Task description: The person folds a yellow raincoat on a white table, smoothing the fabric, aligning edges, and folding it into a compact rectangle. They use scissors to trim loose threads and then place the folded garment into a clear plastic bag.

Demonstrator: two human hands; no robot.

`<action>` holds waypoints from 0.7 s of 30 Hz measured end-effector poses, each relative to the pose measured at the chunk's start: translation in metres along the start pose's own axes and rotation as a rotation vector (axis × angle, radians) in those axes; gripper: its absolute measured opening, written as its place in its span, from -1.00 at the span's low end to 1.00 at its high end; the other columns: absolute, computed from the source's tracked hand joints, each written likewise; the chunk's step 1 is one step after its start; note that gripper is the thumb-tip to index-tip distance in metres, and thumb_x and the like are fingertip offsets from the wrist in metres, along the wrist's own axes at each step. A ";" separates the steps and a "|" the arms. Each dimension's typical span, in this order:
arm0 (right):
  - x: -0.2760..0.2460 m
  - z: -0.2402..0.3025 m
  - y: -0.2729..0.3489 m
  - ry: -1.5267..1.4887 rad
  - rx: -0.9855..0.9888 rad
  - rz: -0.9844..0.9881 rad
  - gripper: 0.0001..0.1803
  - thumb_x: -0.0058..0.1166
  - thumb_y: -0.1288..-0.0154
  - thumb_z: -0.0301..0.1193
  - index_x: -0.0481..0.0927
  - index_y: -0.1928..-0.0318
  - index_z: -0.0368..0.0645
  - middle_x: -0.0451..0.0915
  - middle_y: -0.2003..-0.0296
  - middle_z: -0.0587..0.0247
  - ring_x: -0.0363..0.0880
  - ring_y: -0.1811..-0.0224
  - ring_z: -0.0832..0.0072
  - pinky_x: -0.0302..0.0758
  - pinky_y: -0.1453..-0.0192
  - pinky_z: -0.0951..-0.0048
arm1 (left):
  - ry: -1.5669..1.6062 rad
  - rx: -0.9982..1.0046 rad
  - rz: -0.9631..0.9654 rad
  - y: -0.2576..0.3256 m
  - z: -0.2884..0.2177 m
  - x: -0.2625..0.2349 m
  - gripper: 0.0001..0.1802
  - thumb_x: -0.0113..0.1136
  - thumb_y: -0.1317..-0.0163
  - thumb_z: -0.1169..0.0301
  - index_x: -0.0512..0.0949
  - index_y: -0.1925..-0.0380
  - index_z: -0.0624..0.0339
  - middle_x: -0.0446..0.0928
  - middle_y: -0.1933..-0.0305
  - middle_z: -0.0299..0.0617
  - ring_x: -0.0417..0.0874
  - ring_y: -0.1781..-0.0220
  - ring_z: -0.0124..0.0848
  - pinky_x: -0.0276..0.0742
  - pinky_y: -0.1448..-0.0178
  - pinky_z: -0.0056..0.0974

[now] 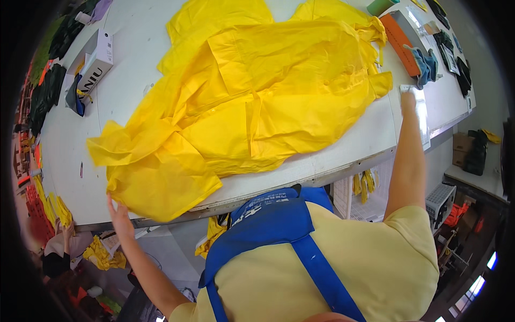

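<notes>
A yellow rain jacket (300,115) lies spread and wrinkled across the white table, its loose panels overlapping. Its lower left part bulges over the table's near edge. At that corner my left hand (122,219) pinches the cloth's edge, with some of the fingers hidden by the fabric. My right arm stretches far to the right. My right hand (409,99) rests at the upper end of a shiny, clear flat strip (422,121) by the table's right edge. Its fingers are blurred, so their grip does not show.
An open white box (96,61) stands at the left with a dark blue item beside it. An orange box (399,45) with blue-grey gloves (425,65) sits at the right, near a green roll (382,6). Another person's hands (65,232) handle yellow cloth at far left.
</notes>
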State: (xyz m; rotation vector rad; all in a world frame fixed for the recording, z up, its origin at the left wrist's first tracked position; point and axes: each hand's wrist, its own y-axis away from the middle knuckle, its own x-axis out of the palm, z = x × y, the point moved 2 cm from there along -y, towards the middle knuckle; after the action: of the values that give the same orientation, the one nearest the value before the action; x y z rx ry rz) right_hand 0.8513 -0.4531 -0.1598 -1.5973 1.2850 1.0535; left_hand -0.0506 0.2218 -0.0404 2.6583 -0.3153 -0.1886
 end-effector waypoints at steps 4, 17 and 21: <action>0.013 0.093 0.105 -0.583 0.184 -0.184 -0.60 0.13 -0.23 -0.24 0.46 0.06 -0.28 0.58 0.33 0.07 0.58 0.38 0.35 0.47 0.39 0.36 | -0.899 0.255 -0.208 0.035 0.050 -0.007 0.10 0.29 0.07 0.49 -0.14 -0.46 0.01 -0.31 -0.53 0.07 -0.28 -0.56 -0.04 -0.12 -0.50 -0.05; -0.140 0.242 0.279 -2.241 0.356 0.395 -0.52 -0.09 -0.39 -0.31 0.31 -0.26 -0.23 0.41 -0.18 0.13 0.41 -0.20 0.18 0.40 -0.26 0.14 | -1.064 0.067 -0.075 0.011 0.144 -0.037 -0.64 0.12 -0.27 0.26 0.49 0.04 0.28 0.52 -0.05 -0.04 0.47 -0.16 -0.20 0.30 -0.23 -0.17; -0.309 0.227 0.219 -2.094 0.195 0.159 -0.52 -0.33 -0.46 -0.24 0.37 -0.16 -0.36 0.44 -0.15 -0.03 0.48 -0.15 0.20 0.45 -0.22 0.18 | 0.020 -0.174 -0.013 0.023 -0.034 -0.111 -0.59 0.02 -0.34 0.19 0.46 -0.01 0.30 0.48 -0.10 -0.03 0.55 -0.08 -0.24 0.48 -0.17 -0.18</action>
State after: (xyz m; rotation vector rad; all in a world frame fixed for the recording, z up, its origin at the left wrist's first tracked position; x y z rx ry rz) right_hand 0.5691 -0.1782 0.0391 0.2579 -0.0554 1.6689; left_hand -0.1553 0.2443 0.0092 2.4895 -0.2621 -0.1845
